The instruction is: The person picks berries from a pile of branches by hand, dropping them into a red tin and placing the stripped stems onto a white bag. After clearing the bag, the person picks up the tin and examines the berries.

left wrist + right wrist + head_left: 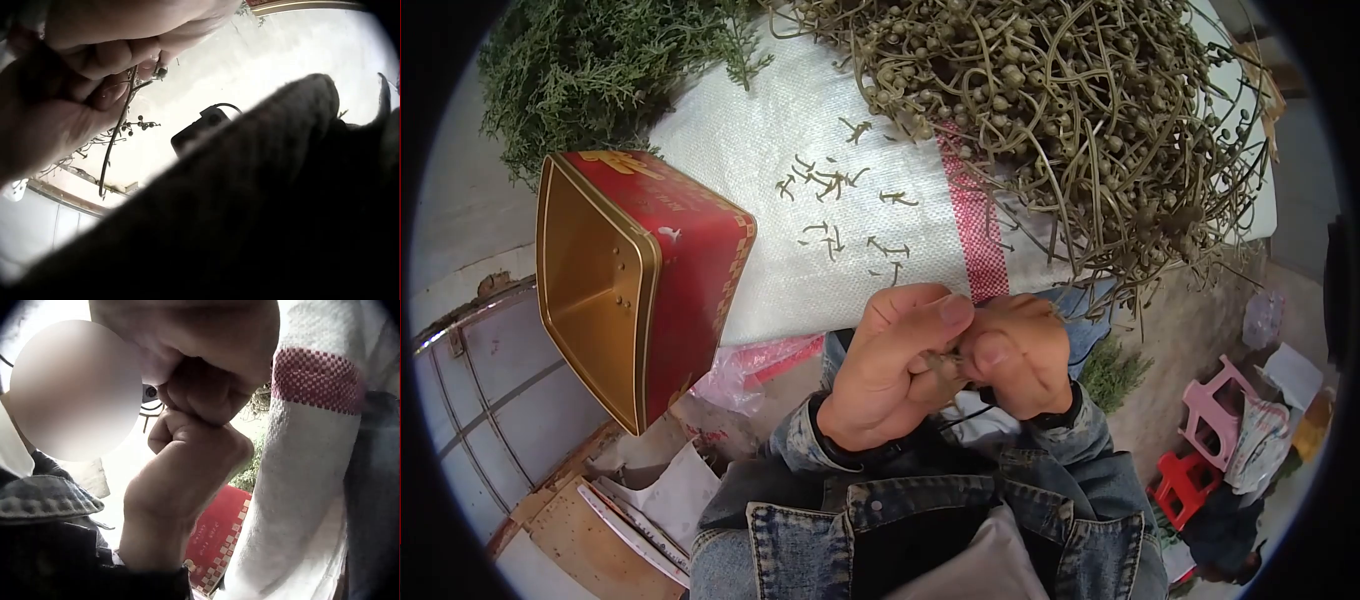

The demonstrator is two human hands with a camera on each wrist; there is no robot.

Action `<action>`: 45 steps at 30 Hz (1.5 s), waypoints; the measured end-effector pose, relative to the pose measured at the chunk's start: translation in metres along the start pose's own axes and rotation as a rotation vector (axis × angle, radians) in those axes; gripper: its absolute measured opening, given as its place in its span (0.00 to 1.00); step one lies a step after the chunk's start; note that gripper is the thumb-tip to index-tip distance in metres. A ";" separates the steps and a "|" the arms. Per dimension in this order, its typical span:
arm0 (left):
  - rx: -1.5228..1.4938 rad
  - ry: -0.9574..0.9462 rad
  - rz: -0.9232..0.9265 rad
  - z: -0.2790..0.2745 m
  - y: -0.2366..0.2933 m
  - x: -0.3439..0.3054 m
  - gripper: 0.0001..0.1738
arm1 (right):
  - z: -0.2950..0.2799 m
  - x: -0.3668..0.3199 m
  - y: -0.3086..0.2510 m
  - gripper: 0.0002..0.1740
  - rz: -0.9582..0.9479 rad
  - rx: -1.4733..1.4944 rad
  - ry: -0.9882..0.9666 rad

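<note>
Close together above the lap, my left hand (890, 370) and right hand (1022, 355) pinch a thin brown stem (114, 140) with curled fingers. It hangs down from between them in the left wrist view, with a small round pod (162, 72) near the fingertips; the fingers hide its upper part. Beyond the hands lies a white woven sack (790, 290) with a red checked stripe. Short stem bits (830, 184) are scattered over it. A large heap of brown stems with round pods (1040, 120) covers its far right. On the left, a red tin (685, 240) lies open-mouthed, several small round pods inside.
Green leafy sprigs (600, 80) are piled at the far left, behind the tin. A pink stool (1212, 410) and a red stool (1185, 487) stand low on the right. Cardboard (590, 540) and a clear plastic bag (735, 385) lie below on the left.
</note>
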State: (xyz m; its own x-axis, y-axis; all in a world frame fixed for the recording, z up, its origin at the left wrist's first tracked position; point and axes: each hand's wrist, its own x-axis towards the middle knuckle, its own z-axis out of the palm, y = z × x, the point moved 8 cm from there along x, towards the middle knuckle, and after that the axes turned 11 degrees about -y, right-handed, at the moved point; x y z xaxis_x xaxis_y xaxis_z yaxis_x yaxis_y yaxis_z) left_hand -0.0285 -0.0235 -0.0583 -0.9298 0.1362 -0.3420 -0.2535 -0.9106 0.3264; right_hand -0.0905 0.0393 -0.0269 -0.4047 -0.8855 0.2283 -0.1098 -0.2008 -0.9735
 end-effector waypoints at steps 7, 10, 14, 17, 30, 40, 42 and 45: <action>0.017 0.059 0.008 -0.002 0.005 0.002 0.20 | -0.004 -0.004 0.002 0.16 0.033 0.057 0.065; 0.107 -0.002 0.003 -0.004 0.012 0.001 0.22 | 0.003 0.002 -0.001 0.17 0.079 -0.073 -0.072; 0.004 -0.083 -0.082 -0.002 0.004 0.002 0.22 | 0.004 -0.004 0.010 0.17 0.066 0.189 0.067; -0.032 -0.090 -0.035 0.000 0.001 0.005 0.21 | 0.000 -0.007 0.012 0.17 0.101 0.180 0.099; 0.057 -0.288 0.473 -0.003 0.021 -0.002 0.20 | -0.005 -0.023 0.013 0.19 0.067 0.197 0.450; -0.098 -0.318 0.294 0.000 0.025 -0.001 0.23 | 0.001 -0.026 0.026 0.22 0.197 0.660 0.498; 0.078 -0.137 0.276 -0.012 0.030 -0.005 0.23 | -0.003 -0.025 0.032 0.22 0.222 0.695 0.450; 0.072 -0.065 0.206 -0.017 0.030 -0.005 0.25 | -0.002 -0.022 0.029 0.21 0.221 0.634 0.397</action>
State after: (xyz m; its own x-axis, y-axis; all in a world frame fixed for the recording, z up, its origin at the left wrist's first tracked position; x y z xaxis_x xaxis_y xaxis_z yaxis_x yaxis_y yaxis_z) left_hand -0.0266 -0.0578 -0.0615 -0.9785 -0.0225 -0.2052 -0.0730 -0.8921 0.4459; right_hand -0.0868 0.0535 -0.0605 -0.6644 -0.7407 -0.0993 0.5026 -0.3445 -0.7929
